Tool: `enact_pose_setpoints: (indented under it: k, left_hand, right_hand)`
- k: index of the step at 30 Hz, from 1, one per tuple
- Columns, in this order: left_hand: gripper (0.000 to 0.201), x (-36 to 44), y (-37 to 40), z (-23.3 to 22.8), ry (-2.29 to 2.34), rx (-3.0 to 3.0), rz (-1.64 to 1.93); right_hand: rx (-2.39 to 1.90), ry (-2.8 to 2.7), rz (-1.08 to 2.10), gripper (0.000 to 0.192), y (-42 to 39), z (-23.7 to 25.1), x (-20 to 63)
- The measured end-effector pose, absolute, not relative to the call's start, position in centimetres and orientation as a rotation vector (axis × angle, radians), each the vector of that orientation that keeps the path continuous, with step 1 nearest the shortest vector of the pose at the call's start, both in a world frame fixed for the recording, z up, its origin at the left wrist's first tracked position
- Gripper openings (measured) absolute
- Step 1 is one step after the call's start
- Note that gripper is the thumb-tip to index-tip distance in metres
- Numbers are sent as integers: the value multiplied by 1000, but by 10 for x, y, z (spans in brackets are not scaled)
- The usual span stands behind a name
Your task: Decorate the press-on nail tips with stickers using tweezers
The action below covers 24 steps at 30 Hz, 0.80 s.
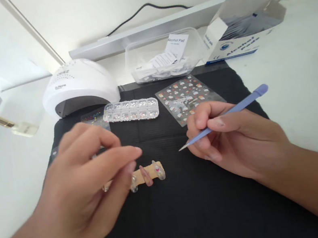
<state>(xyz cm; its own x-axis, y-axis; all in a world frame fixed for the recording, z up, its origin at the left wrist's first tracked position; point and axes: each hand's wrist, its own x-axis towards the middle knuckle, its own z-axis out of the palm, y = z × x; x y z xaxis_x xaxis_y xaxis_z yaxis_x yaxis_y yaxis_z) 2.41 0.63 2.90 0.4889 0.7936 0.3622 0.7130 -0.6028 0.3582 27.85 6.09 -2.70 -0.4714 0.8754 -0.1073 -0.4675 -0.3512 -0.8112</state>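
Note:
My right hand (233, 138) grips lavender tweezers (241, 103), whose fine metal tip points left above the black mat. My left hand (87, 185) hovers over a tan strip (138, 176), thumb and index finger drawn together in a pinch; whatever is between them, if anything, is too small to make out. False nails lie across the strip: a clear one with a small red-pink decoration (158, 170) at the right end, a pinkish one (146, 175) beside it, another clear one (133, 184) by my thumb. The strip's left part is hidden behind my left hand.
Behind the hands lie a clear case of small gems (131, 110) and a sticker sheet (185, 94). A white nail lamp (79, 84) stands back left, with a gold-handled item (8, 123) beside it. A plastic tub of sachets (163, 56) and an alcohol pad box (243, 38) line the back.

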Motion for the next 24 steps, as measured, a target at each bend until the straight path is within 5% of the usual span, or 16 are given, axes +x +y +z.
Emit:
enact_pose_setpoints:
  k: [4,7,11,24]
  left_hand:
    - [13,2,19,34,1542,2674,1081]
    - [34,-18,40,28,1329,2981,981]
    - [35,-36,62,16,1242,3113,1263]
    - [22,-35,66,23,1407,3049,889]
  right_hand:
    - [-698,-949,1921,6,59,-29,280]
    - [-725,-991,1900,15,58,-31,279]
    - [-780,-1037,1884,20,58,-33,278]
    - [-807,-1133,1778,16,60,-26,272]
